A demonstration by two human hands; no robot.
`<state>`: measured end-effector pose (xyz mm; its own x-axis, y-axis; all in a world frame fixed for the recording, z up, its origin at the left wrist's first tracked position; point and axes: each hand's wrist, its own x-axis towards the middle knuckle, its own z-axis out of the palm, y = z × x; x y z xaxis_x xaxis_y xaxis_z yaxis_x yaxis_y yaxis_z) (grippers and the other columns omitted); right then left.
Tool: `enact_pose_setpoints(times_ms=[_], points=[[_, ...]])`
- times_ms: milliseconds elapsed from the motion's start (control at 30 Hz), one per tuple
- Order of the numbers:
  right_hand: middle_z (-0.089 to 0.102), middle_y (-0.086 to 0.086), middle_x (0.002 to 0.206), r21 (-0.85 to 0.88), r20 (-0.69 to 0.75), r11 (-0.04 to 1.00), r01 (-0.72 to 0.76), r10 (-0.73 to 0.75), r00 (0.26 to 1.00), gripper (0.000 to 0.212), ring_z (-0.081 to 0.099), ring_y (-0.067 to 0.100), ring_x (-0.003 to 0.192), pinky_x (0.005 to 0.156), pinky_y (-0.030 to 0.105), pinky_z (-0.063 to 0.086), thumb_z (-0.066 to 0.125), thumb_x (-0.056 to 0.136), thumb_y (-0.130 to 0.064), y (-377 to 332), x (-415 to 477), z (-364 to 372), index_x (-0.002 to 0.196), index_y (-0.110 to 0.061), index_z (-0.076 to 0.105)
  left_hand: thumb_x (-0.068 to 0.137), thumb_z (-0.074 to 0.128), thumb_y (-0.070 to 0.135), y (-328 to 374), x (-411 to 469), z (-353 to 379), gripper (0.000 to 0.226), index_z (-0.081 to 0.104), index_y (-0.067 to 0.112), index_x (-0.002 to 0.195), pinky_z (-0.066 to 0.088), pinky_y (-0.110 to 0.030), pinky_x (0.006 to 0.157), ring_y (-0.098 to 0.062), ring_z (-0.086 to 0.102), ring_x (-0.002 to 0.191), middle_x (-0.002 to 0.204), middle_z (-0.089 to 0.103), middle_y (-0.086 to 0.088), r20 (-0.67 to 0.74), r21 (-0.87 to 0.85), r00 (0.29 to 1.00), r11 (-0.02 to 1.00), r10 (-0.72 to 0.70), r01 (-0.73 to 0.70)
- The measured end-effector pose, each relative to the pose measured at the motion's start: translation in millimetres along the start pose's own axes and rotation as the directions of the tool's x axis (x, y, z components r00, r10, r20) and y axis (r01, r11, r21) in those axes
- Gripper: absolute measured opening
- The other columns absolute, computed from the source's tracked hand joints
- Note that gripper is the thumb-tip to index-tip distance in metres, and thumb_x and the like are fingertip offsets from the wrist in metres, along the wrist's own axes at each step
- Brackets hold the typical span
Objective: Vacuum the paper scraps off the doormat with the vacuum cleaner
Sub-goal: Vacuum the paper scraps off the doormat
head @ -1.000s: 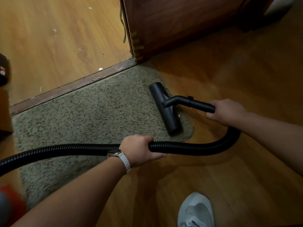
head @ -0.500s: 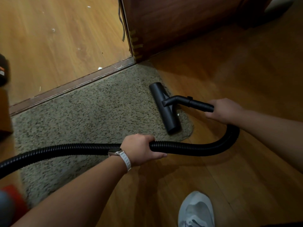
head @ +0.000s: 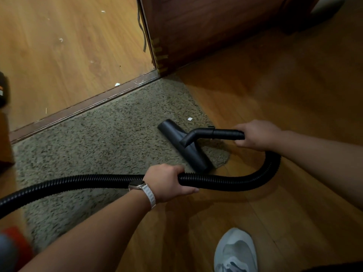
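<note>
Suction head point(head: 185, 146) has slid back toward the doormat's near right corner, and a white paper scrap point(head: 190, 119) now lies bare on the doormat point(head: 94, 138) just beyond it, by the right edge, so that patch needs another pass. The right hand point(head: 257, 135) has its grip closed round the rigid wand point(head: 220, 133); the left hand point(head: 169, 182) clasps the ribbed hose point(head: 225, 182). More flecks sit past the threshold strip point(head: 82, 108).

Nozzle point(head: 182, 146) on doormat's point(head: 94, 146) right end, scrap point(head: 190, 119) seemingly just behind.
</note>
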<state>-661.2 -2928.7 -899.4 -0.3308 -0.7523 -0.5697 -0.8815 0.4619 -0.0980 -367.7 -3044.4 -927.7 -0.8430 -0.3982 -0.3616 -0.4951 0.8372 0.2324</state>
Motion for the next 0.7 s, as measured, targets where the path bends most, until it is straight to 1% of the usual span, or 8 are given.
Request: enact_pose_setpoints(times_ms=[100, 200, 300, 400, 533, 600, 700], points=[[0.061, -0.005, 0.078, 0.072, -0.028, 0.992, -0.104, 0.107, 0.994, 0.028, 0.058, 0.011, 0.064, 0.049, 0.026, 0.038, 0.058, 0.095, -0.045, 23, -10, 0, 0.119, -0.032, 0.056, 0.069, 0.050, 0.088, 5, 4, -2, 0.058, 0.049, 0.031, 0.077, 0.037, -0.025, 0.057, -0.009, 0.050, 0.063, 0.059, 0.044, 0.013, -0.012, -0.018, 1.000, 1.000, -0.013, 0.013], [0.063, -0.001, 0.079, 0.141, -0.064, 0.971, -0.192, 0.203, 0.977, 0.033, 0.060, 0.016, 0.063, 0.049, 0.028, 0.040, 0.059, 0.095, -0.044, 48, -21, 4, 0.123, -0.027, 0.058, 0.069, 0.050, 0.088, 12, 11, -9, 0.059, 0.045, 0.030, 0.072, 0.037, -0.026, 0.057, -0.010, 0.050, 0.062, 0.058, 0.045, 0.012, -0.022, -0.028, 1.000, 0.999, -0.016, 0.015], [0.063, -0.001, 0.080, 0.181, -0.068, 0.950, -0.253, 0.269, 0.961, 0.035, 0.060, 0.015, 0.064, 0.050, 0.029, 0.041, 0.060, 0.094, -0.043, 63, -28, 9, 0.124, -0.024, 0.059, 0.069, 0.051, 0.088, 23, 18, -12, 0.060, 0.043, 0.029, 0.069, 0.039, -0.027, 0.057, -0.013, 0.056, 0.065, 0.058, 0.045, 0.011, -0.034, -0.035, 0.999, 0.999, -0.003, 0.001], [0.061, -0.003, 0.079, 0.155, -0.040, 0.955, -0.251, 0.260, 0.965, 0.032, 0.058, 0.013, 0.064, 0.050, 0.028, 0.038, 0.059, 0.095, -0.043, 65, -28, 14, 0.122, -0.026, 0.058, 0.069, 0.050, 0.088, 28, 22, -11, 0.059, 0.044, 0.030, 0.070, 0.041, -0.027, 0.058, -0.014, 0.063, 0.071, 0.060, 0.047, 0.012, -0.055, -0.038, 0.998, 0.999, 0.022, -0.024], [0.061, -0.003, 0.078, 0.077, -0.032, 0.972, -0.220, 0.223, 0.974, 0.030, 0.058, 0.012, 0.063, 0.048, 0.026, 0.036, 0.056, 0.096, -0.045, 60, -25, 19, 0.121, -0.028, 0.057, 0.067, 0.046, 0.091, 25, 19, -2, 0.063, 0.054, 0.029, 0.078, 0.045, -0.026, 0.057, -0.012, 0.063, 0.070, 0.069, 0.061, 0.010, -0.057, -0.036, 0.998, 0.999, 0.035, -0.037], [0.061, -0.003, 0.077, 0.058, -0.044, 0.975, -0.214, 0.217, 0.975, 0.031, 0.058, 0.012, 0.062, 0.047, 0.025, 0.035, 0.055, 0.097, -0.045, 59, -27, 18, 0.122, -0.028, 0.056, 0.066, 0.045, 0.092, 24, 18, 0, 0.064, 0.055, 0.030, 0.079, 0.044, -0.026, 0.057, -0.011, 0.063, 0.069, 0.071, 0.062, 0.010, -0.060, -0.036, 0.997, 0.999, 0.039, -0.041], [0.061, -0.004, 0.076, 0.026, -0.067, 0.981, -0.191, 0.193, 0.979, 0.031, 0.057, 0.011, 0.061, 0.045, 0.024, 0.035, 0.054, 0.097, -0.045, 56, -28, 17, 0.122, -0.027, 0.055, 0.068, 0.047, 0.090, 23, 20, -1, 0.061, 0.053, 0.030, 0.077, 0.046, -0.027, 0.058, -0.012, 0.063, 0.069, 0.070, 0.062, 0.010, -0.057, -0.034, 0.997, 0.998, 0.050, -0.052]])
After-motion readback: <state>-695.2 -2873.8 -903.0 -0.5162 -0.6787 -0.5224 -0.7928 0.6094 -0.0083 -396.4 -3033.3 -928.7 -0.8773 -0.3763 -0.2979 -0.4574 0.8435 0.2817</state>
